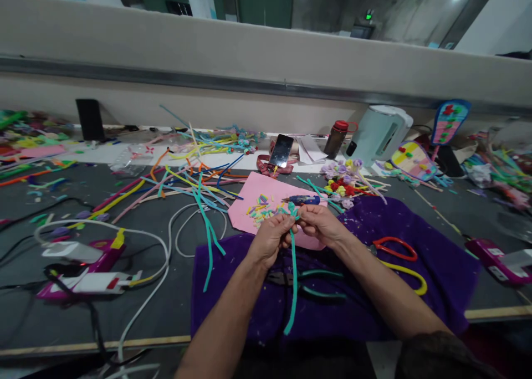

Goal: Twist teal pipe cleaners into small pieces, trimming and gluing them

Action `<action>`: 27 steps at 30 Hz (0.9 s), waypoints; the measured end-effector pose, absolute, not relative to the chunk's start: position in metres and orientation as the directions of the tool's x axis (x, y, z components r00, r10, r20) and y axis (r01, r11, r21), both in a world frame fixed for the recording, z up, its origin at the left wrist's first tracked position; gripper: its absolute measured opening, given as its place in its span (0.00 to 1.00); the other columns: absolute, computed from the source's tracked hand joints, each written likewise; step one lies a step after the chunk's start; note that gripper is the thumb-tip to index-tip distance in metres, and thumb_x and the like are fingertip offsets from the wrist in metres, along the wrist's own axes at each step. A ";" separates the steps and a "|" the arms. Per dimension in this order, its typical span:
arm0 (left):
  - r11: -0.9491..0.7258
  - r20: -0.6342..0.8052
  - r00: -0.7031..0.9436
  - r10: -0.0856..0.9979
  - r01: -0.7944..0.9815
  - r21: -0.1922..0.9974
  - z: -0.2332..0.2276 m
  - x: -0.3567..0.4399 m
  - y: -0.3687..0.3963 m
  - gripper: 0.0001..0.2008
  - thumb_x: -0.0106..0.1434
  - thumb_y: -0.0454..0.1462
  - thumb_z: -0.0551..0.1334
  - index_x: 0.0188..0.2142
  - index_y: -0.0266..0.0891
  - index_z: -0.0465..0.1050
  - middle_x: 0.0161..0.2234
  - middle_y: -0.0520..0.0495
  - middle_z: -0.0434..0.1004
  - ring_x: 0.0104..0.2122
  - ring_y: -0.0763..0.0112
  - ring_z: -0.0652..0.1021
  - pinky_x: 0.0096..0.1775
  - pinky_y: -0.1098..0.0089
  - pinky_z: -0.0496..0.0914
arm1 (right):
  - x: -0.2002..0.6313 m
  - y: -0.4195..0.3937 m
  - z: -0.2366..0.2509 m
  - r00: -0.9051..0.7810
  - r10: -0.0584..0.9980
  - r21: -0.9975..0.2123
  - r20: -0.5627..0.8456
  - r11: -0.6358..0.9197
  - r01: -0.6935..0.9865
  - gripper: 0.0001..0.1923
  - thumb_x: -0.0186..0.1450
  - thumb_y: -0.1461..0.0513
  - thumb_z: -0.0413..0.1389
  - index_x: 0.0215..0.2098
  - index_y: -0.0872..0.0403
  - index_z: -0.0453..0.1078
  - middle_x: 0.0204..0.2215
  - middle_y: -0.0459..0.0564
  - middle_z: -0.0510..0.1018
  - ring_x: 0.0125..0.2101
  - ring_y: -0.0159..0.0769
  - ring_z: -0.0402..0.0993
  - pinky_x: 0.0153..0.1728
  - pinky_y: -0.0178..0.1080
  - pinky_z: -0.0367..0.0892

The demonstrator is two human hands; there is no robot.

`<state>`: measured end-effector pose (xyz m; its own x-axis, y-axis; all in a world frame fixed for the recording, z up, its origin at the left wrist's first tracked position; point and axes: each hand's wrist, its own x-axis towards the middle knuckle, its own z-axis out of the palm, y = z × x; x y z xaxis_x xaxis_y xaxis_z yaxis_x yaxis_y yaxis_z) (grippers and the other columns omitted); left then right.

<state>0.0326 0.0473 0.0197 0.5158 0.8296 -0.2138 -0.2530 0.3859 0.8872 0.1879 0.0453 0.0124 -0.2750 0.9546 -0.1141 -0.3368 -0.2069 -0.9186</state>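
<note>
Mid-twist: your left hand and right hand both pinch teal pipe cleaner top, over purple cloth near table's front edge. Next probably another tight wrap; keep tail clear of pliers.

Both hands together (fingers pinched)

Dark grey table with purple cloth, white cables, loose pipe cleaners.
</note>
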 end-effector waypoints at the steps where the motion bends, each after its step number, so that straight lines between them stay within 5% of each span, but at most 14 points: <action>1: 0.388 -0.215 0.515 0.830 -0.255 0.886 0.020 0.033 0.047 0.15 0.52 0.45 0.62 0.23 0.34 0.65 0.13 0.56 0.62 0.11 0.85 0.59 0.14 0.81 0.52 | 0.188 0.045 0.012 -0.288 0.951 -0.914 -0.110 -0.211 -0.348 0.15 0.52 0.55 0.60 0.24 0.58 0.63 0.15 0.40 0.65 0.11 0.18 0.52 0.11 0.27 0.41; 5: 0.402 -0.230 0.505 0.832 -0.263 0.877 0.019 0.034 0.047 0.14 0.52 0.44 0.62 0.23 0.34 0.65 0.14 0.56 0.63 0.11 0.86 0.60 0.14 0.82 0.53 | 0.188 0.045 0.013 -0.265 0.962 -0.942 -0.073 -0.153 -0.297 0.14 0.54 0.55 0.59 0.23 0.58 0.64 0.16 0.41 0.66 0.11 0.19 0.54 0.12 0.27 0.43; 10: 0.455 -0.258 0.516 0.817 -0.300 0.839 0.015 0.032 0.050 0.14 0.50 0.43 0.63 0.23 0.33 0.66 0.18 0.54 0.65 0.12 0.87 0.61 0.13 0.82 0.52 | 0.192 0.042 0.017 -0.091 0.990 -0.991 0.108 0.099 -0.095 0.10 0.52 0.59 0.60 0.30 0.56 0.69 0.17 0.41 0.69 0.15 0.23 0.61 0.14 0.28 0.53; 19: 0.478 -0.293 0.534 0.793 -0.246 0.843 0.017 0.032 0.051 0.14 0.48 0.43 0.64 0.22 0.33 0.67 0.17 0.53 0.66 0.10 0.86 0.61 0.12 0.81 0.50 | 0.204 0.033 0.031 -0.230 0.922 -0.875 0.311 0.372 0.309 0.06 0.59 0.61 0.52 0.28 0.56 0.68 0.23 0.45 0.68 0.23 0.27 0.65 0.24 0.31 0.61; 27: 0.459 -0.346 0.555 0.757 -0.073 0.886 0.017 0.032 0.051 0.13 0.49 0.43 0.62 0.25 0.33 0.72 0.12 0.54 0.64 0.07 0.84 0.58 0.11 0.79 0.46 | 0.234 0.035 0.048 -0.223 0.895 -0.821 0.386 0.443 0.360 0.07 0.59 0.59 0.53 0.27 0.55 0.68 0.28 0.48 0.72 0.31 0.33 0.68 0.34 0.37 0.63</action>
<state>0.0323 0.0508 0.0169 0.5551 0.7565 -0.3458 -0.0732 0.4586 0.8856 0.2342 0.0351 0.0476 -0.2225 0.8953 0.3859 0.3599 0.4433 -0.8210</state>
